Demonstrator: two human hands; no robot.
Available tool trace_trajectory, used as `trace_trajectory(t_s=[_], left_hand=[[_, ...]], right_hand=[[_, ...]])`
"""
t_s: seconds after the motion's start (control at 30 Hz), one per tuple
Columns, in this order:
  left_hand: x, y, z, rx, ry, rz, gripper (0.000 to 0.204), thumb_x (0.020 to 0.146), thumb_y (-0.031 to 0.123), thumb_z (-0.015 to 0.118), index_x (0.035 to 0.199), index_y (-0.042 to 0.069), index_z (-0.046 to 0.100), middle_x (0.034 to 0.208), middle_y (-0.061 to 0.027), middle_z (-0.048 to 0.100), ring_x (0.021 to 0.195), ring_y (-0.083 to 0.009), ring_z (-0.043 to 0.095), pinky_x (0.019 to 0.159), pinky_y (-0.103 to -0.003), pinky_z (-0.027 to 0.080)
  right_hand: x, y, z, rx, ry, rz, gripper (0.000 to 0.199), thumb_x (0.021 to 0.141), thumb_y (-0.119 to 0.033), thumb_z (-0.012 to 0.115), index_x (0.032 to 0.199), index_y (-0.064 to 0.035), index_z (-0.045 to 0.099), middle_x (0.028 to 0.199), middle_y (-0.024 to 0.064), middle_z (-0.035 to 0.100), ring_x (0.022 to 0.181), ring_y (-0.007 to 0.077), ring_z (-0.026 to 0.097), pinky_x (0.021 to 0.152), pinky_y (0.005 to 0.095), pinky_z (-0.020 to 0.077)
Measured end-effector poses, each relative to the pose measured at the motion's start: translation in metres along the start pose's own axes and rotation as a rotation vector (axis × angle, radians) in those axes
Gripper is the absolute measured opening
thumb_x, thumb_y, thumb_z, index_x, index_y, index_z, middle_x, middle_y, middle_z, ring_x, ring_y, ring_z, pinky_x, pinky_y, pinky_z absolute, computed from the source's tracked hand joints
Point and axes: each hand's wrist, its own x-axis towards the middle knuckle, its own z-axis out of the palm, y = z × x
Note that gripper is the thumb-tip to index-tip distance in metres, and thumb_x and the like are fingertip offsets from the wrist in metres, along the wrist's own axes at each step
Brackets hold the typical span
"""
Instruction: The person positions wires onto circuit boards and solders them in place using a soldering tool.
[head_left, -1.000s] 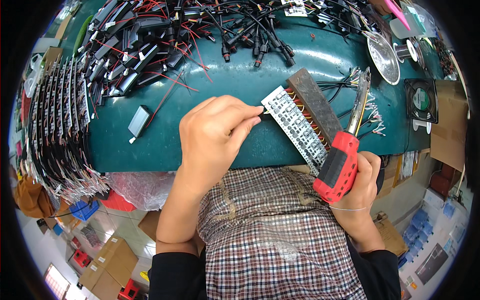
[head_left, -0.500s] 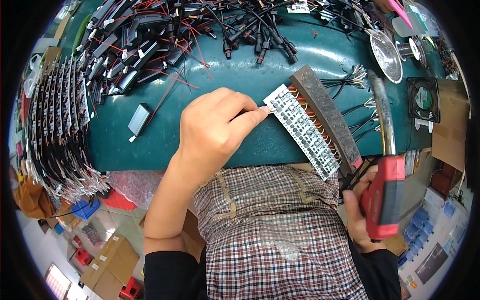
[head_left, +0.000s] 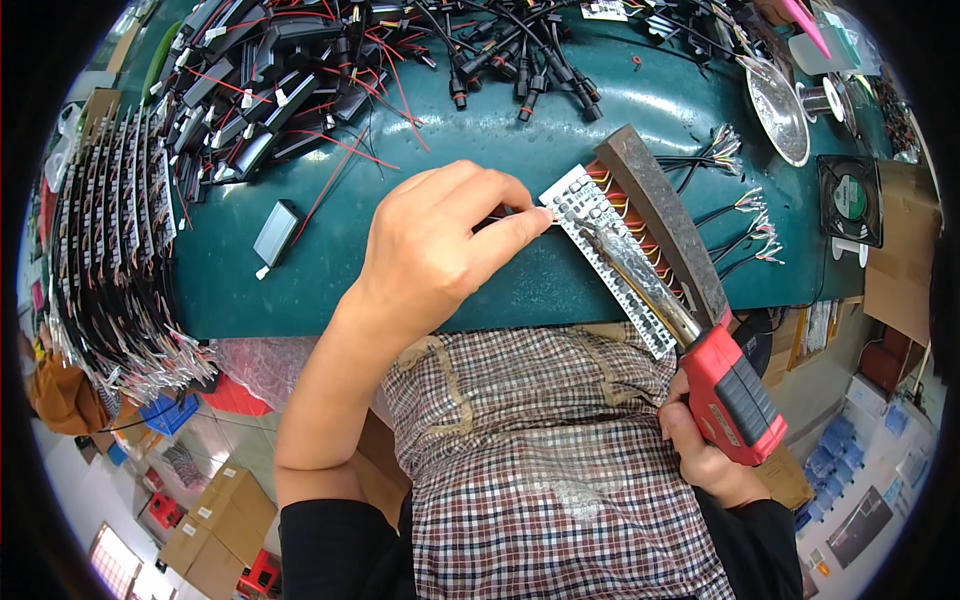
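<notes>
My right hand (head_left: 700, 440) is wrapped round the red and black handle of a soldering iron (head_left: 735, 395). The iron's long metal barrel slants up and left across a white circuit board strip (head_left: 640, 318), with its tip near the upper end. My left hand (head_left: 440, 245) is closed in a pinch at that end, on what looks like a thin wire (head_left: 556, 221); most of it is hidden by the fingers. Red, yellow and dark wires line the strip's right side, along a dark grey bar (head_left: 665, 220) lying beside it.
Black cased modules (head_left: 265, 110) with red leads and black cable connectors (head_left: 525, 75) pile up at the back. One module (head_left: 275, 235) lies apart. Board strips (head_left: 115, 210) hang at the left edge. A metal dish (head_left: 778, 115), a solder spool (head_left: 820, 100) and a fan (head_left: 850, 198) stand right.
The soldering iron has swung left and tilted, from beside the grey bar to over the circuit board. My left hand has shifted slightly right, still pinched.
</notes>
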Motion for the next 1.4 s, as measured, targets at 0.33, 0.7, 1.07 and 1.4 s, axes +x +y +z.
trace_trajectory(t_s=[0.33, 0.7, 1.07, 1.4], left_hand=[[-0.001, 0.000, 0.007, 0.042, -0.009, 0.031, 0.020, 0.071, 0.004, 0.082, 0.089, 0.006, 0.074, 0.103, -0.0054, 0.078, 0.072, -0.0192, 0.066, 0.060, -0.032, 0.053], [0.009, -0.004, -0.003, -0.096, -0.103, -0.049, 0.020, 0.071, 0.001, 0.082, 0.089, 0.004, 0.074, 0.104, -0.0049, 0.079, 0.075, -0.0202, 0.067, 0.064, -0.032, 0.055], [0.011, 0.021, -0.006, -0.026, -0.122, -0.211, 0.017, 0.073, 0.005, 0.083, 0.087, 0.003, 0.074, 0.105, -0.0043, 0.077, 0.077, -0.0202, 0.066, 0.067, -0.031, 0.054], [0.015, 0.031, -0.003, 0.073, -0.069, -0.275, 0.015, 0.073, 0.008, 0.085, 0.084, 0.005, 0.075, 0.090, -0.0018, 0.070, 0.073, -0.0201, 0.064, 0.064, -0.033, 0.052]], right_hand=[[0.000, 0.006, 0.003, 0.040, 0.002, -0.019, 0.024, 0.084, -0.003, 0.075, 0.107, 0.0011, 0.069, 0.087, 0.0123, 0.064, 0.075, 0.0302, 0.064, 0.067, 0.0390, 0.0510], [0.000, 0.002, 0.007, 0.112, 0.027, 0.096, 0.025, 0.083, -0.002, 0.075, 0.107, 0.0008, 0.069, 0.086, 0.0130, 0.064, 0.073, 0.0301, 0.064, 0.064, 0.0392, 0.0500], [-0.001, 0.004, 0.008, 0.150, 0.060, 0.032, 0.021, 0.084, -0.004, 0.076, 0.104, -0.0001, 0.069, 0.083, 0.0110, 0.065, 0.071, 0.0295, 0.065, 0.065, 0.0394, 0.0514], [-0.001, 0.002, 0.009, 0.118, 0.042, 0.116, 0.021, 0.086, -0.006, 0.075, 0.106, -0.0003, 0.070, 0.088, 0.0122, 0.067, 0.078, 0.0298, 0.066, 0.068, 0.0392, 0.0520]])
